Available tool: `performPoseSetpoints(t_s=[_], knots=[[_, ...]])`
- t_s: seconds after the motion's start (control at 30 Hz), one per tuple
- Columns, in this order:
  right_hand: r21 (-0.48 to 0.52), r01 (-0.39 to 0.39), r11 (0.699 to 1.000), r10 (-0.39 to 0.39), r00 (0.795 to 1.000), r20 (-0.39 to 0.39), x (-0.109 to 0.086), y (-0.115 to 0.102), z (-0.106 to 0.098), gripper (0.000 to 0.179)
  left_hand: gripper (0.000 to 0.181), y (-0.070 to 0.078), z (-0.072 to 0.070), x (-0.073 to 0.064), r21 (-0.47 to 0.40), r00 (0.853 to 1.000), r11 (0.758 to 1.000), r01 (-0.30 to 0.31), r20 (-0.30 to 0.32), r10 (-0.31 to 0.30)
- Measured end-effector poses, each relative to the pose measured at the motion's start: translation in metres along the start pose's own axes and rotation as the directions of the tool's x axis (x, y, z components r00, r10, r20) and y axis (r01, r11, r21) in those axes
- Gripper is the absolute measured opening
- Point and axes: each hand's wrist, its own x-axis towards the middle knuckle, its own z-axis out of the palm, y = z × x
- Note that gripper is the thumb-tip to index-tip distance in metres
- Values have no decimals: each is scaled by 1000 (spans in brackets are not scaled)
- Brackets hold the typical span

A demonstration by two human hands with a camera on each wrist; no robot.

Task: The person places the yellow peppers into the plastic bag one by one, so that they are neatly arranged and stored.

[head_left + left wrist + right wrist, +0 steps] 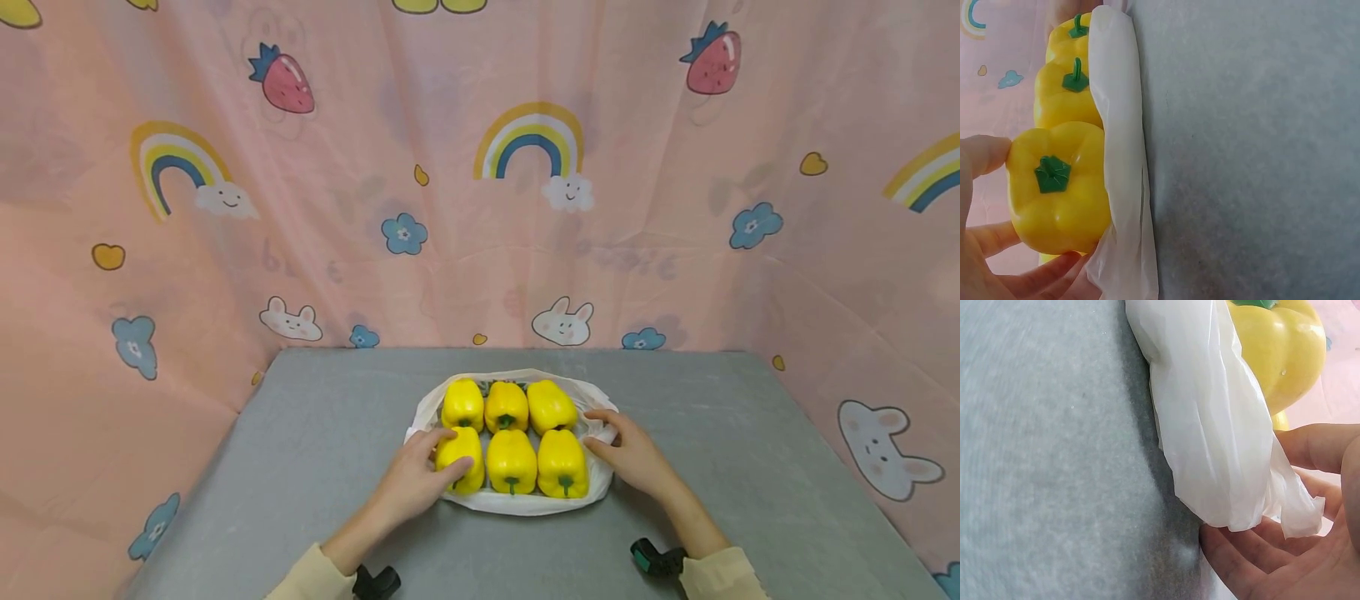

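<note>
Several yellow bell peppers with green stems, such as the front middle pepper [512, 460], lie in two rows within a white plastic bag [517, 502] whose edge is rolled down around them. My left hand [417, 482] grips the front left pepper [1060, 194], thumb on one side and fingers curled round the other. At the bag's right side, my right hand [632, 450] holds the rolled edge [1210, 437]. Its thumb is inside, close to a pepper [1282, 350], and its fingers curl around the outside of the plastic.
A grey table [322, 433] lies under the bag. Behind and at both sides hangs a pink curtain [337, 167] printed with rainbows and rabbits. A black wrist device [377, 582] shows at the left wrist, and another black device [657, 558] at the right.
</note>
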Motion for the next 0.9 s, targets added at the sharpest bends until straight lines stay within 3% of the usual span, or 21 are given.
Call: performPoseSetpoints(t_s=[0.57,0.9], knots=[[3,4,1000,-4,1000,-1,1,0,0,47,65,5,7,3,85,1000,996,-26,-12,27],[-1,43,999,-43,999,-28,1,3,-3,45,62,5,0,0,58,999,998,-34,2,34]])
